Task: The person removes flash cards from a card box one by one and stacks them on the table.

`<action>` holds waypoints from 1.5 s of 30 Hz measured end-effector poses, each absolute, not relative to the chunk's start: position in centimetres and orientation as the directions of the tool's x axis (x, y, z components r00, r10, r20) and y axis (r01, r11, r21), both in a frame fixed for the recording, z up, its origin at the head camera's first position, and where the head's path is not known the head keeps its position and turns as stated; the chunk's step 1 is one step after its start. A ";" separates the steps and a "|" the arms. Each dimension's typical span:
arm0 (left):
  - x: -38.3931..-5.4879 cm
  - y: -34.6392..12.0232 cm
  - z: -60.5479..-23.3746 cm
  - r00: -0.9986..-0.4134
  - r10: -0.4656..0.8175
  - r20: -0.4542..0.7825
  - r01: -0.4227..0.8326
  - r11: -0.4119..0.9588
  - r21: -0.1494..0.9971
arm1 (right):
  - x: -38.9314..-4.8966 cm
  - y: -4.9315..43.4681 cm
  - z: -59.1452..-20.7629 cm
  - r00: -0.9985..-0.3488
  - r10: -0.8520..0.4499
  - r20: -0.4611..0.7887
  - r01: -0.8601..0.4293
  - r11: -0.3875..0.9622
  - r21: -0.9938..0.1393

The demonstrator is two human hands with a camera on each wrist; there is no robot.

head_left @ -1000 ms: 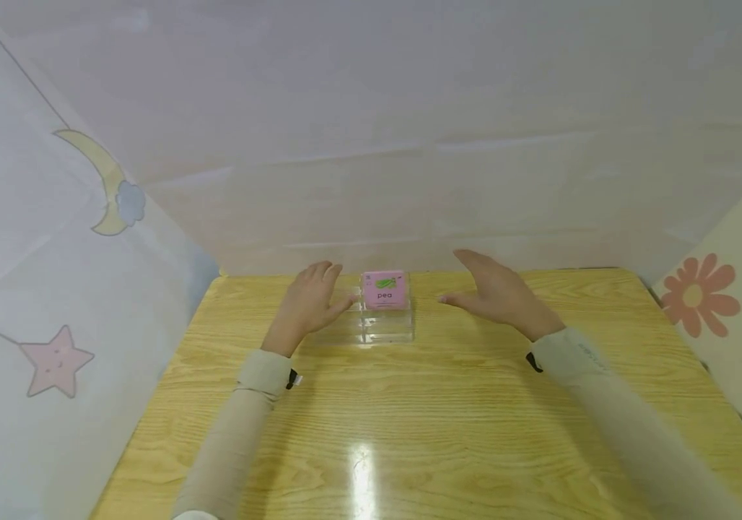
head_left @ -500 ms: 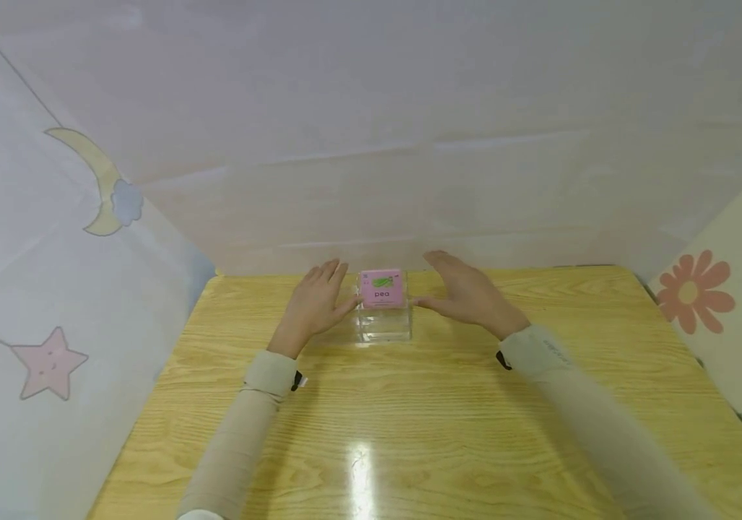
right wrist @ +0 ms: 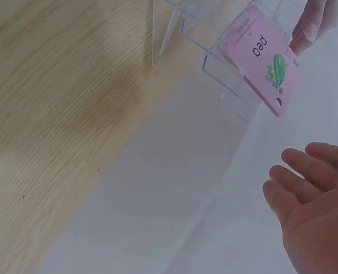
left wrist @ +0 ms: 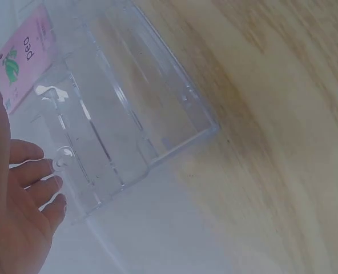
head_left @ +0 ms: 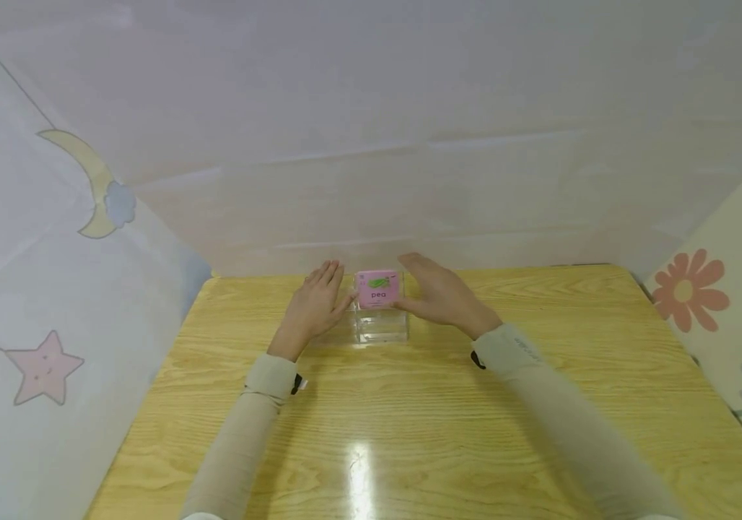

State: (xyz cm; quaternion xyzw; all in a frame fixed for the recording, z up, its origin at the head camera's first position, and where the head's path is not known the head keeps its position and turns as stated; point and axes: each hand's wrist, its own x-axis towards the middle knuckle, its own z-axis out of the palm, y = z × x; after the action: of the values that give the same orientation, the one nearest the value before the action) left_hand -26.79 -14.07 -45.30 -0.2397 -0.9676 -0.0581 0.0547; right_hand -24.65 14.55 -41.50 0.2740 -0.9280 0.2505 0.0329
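A clear plastic tiered rack [head_left: 382, 326] stands near the table's back edge. A pink stack of cards [head_left: 377, 290], its top one printed "pea" with a green pod, leans on the rack's upper tier. My left hand [head_left: 311, 307] is at the rack's left side, fingers extended; in the left wrist view its fingertips [left wrist: 55, 208] are right by the rack's edge. At the cards' right side is my right hand [head_left: 442, 297], its thumb tip overlapping the lower right corner of the cards in the head view. In the right wrist view its straight fingers are apart from the cards [right wrist: 263, 60].
The rack's lower tiers [left wrist: 129, 97] hold no cards in the left wrist view. A pale sheet [head_left: 358, 180] rises right behind the wooden table [head_left: 436, 433]. Printed side sheets, with a star [head_left: 49, 368] and a red flower [head_left: 689, 291], flank the table.
My right hand has moved left, from well off the rack to the right side of the cards. The left hand has stayed near the rack's left side, and the cards stay on it.
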 end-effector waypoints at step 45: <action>-26.4 -13.1 -47.4 -0.916 0.361 0.174 0.363 0.932 -0.021 | -25.6 10.5 -43.2 -0.784 -0.567 0.252 -0.619 0.747 -0.243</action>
State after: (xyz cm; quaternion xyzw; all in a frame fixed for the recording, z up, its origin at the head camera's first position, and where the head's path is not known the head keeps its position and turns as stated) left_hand -26.36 -13.10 -47.40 -0.1849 -0.9788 -0.0061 0.0879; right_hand -25.59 10.47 -43.22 0.3183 -0.9312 0.1581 0.0814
